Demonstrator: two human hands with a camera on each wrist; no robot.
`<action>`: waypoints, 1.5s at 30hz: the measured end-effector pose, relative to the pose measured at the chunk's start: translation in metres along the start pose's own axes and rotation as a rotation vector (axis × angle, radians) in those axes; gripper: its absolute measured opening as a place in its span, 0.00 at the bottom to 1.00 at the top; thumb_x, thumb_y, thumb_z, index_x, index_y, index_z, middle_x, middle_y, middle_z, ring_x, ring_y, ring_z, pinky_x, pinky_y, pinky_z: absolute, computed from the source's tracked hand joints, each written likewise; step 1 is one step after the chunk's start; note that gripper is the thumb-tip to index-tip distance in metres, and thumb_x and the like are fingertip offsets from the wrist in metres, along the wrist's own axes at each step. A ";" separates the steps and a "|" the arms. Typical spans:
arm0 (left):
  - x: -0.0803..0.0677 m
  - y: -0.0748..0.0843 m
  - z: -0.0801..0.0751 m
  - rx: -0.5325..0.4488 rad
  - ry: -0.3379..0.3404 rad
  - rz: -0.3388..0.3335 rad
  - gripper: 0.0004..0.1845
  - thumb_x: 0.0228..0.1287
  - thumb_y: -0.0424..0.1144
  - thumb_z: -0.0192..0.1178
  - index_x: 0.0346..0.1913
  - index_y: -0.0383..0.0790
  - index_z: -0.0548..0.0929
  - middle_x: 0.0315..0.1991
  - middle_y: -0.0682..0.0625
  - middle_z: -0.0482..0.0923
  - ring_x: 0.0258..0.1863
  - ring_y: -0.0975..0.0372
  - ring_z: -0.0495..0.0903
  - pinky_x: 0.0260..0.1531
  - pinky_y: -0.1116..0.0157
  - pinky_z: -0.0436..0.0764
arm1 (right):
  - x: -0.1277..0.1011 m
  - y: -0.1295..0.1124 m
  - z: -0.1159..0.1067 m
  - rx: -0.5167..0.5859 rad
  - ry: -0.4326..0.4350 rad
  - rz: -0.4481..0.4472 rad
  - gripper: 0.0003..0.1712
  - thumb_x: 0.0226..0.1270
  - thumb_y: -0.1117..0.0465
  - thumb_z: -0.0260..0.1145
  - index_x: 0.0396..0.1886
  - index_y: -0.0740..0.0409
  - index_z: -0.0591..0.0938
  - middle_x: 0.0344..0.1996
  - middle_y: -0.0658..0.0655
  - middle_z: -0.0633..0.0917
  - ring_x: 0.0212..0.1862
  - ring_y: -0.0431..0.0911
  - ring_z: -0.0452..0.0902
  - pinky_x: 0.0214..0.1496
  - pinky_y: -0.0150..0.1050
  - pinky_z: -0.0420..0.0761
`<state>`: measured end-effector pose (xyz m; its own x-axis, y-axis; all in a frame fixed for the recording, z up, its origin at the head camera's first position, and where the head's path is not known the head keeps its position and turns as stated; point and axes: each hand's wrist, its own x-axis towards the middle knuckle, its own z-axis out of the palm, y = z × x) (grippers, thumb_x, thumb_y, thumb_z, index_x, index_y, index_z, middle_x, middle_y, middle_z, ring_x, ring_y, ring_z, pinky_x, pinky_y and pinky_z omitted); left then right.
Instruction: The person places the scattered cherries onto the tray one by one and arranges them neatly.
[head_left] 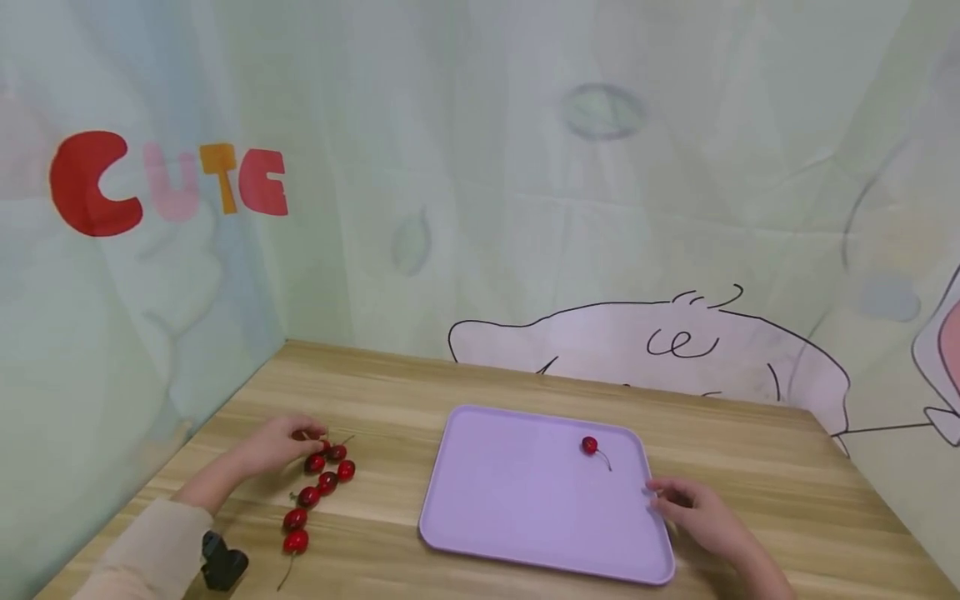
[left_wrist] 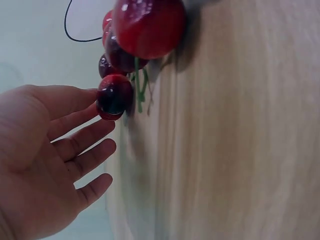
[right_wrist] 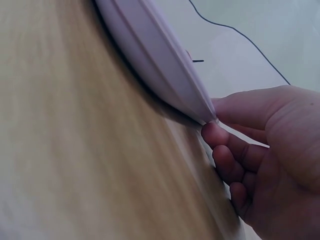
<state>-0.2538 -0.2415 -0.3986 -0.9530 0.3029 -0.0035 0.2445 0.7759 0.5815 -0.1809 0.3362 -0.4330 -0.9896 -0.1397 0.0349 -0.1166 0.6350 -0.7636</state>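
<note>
- The left hand (head_left: 279,446) has spread fingers touching the red cherries (head_left: 321,485).
- The right hand (head_left: 693,514) pinches the purple tray's (head_left: 517,508) edge.
- One cherry (head_left: 589,446) lies on it.

wooden table (head_left: 390,383) with lilac tray (head_left: 510,500) and loose cherries (head_left: 318,487)

Counted on the wooden table (head_left: 525,392): one lilac tray (head_left: 517,500). One lone cherry (head_left: 589,446) on that tray, toward its far right corner. Seven more cherries (head_left: 318,487) in a loose line left of the tray, so eight in all. One small black object (head_left: 222,563) left of the tray, near the front edge. Two hands: left hand (head_left: 281,442), right hand (head_left: 693,508).
</note>
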 end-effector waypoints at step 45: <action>0.009 0.021 -0.001 0.013 0.121 0.056 0.17 0.70 0.39 0.56 0.52 0.29 0.80 0.44 0.40 0.81 0.44 0.50 0.77 0.38 0.56 0.77 | 0.000 -0.004 0.000 0.000 0.014 0.038 0.18 0.64 0.62 0.66 0.50 0.68 0.81 0.32 0.54 0.80 0.33 0.37 0.69 0.33 0.31 0.72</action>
<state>-0.2573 -0.2235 -0.3853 -0.9522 0.2776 0.1274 0.2995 0.7671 0.5674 -0.1801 0.3335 -0.4297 -0.9944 -0.1050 0.0149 -0.0791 0.6399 -0.7644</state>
